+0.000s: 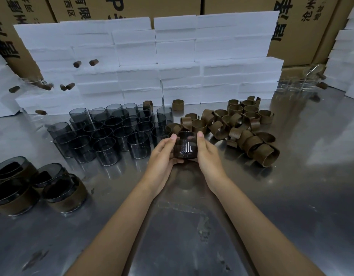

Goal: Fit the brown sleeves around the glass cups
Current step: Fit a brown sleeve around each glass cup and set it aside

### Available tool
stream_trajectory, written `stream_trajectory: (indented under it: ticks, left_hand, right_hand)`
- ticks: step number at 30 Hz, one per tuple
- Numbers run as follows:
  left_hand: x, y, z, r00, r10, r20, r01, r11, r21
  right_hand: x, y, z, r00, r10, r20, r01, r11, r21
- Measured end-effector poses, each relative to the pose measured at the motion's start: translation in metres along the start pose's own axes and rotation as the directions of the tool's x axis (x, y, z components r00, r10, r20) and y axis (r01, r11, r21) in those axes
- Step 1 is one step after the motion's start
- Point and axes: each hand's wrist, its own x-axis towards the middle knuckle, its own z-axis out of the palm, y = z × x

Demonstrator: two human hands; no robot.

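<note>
Both your hands cup one sleeved glass cup (pixel 185 148) above the steel table (pixel 271 196): left hand (pixel 162 156) and right hand (pixel 207 156) curl around its sides, thumbs on the rim. Bare cups (pixel 112 134) stand left of your grip, loose brown sleeves (pixel 241 128) right.
</note>
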Motion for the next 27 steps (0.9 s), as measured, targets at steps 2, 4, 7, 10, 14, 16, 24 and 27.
stream_trajectory:
  ticks: [2,4,7,10,14,16,24,27]
  left_hand:
    - [0.0,0.003,0.0,1.0,-0.02,-0.011,0.02,0.999,-0.043]
    - [-0.001,0.006,-0.002,0.999,-0.044,0.004,0.044,0.995,-0.091]
    - [-0.004,0.009,-0.004,0.997,-0.055,0.057,0.063,0.987,-0.148]
    - [-0.004,0.009,-0.002,0.995,-0.062,0.077,0.073,0.986,-0.151]
    - [-0.003,0.005,-0.001,1.0,-0.005,0.031,0.007,0.997,-0.072]
    - [-0.005,0.003,0.0,0.999,0.028,0.046,-0.027,0.999,-0.023]
    - [-0.011,0.0,0.005,0.993,0.1,0.063,-0.11,0.977,0.182]
    - [-0.01,0.0,0.004,0.991,0.136,0.012,-0.136,0.984,0.113]
  right_hand:
    - [-0.001,-0.003,0.0,0.999,0.017,0.041,-0.018,0.999,0.028]
    - [-0.004,-0.007,0.001,0.995,0.021,0.098,-0.025,0.999,0.042]
    - [-0.007,-0.009,0.002,0.985,0.017,0.172,-0.017,1.0,-0.005]
    - [-0.011,-0.016,0.001,0.971,0.029,0.236,-0.026,1.0,-0.016]
    - [-0.014,-0.018,0.0,0.963,0.015,0.269,-0.002,0.999,-0.047]
    - [-0.016,-0.02,0.001,0.963,0.004,0.27,0.006,0.999,-0.034]
    - [-0.01,-0.013,0.0,0.996,-0.008,0.092,0.008,1.0,0.0]
    - [-0.006,-0.009,0.0,0.998,0.013,0.064,-0.016,0.998,0.053]
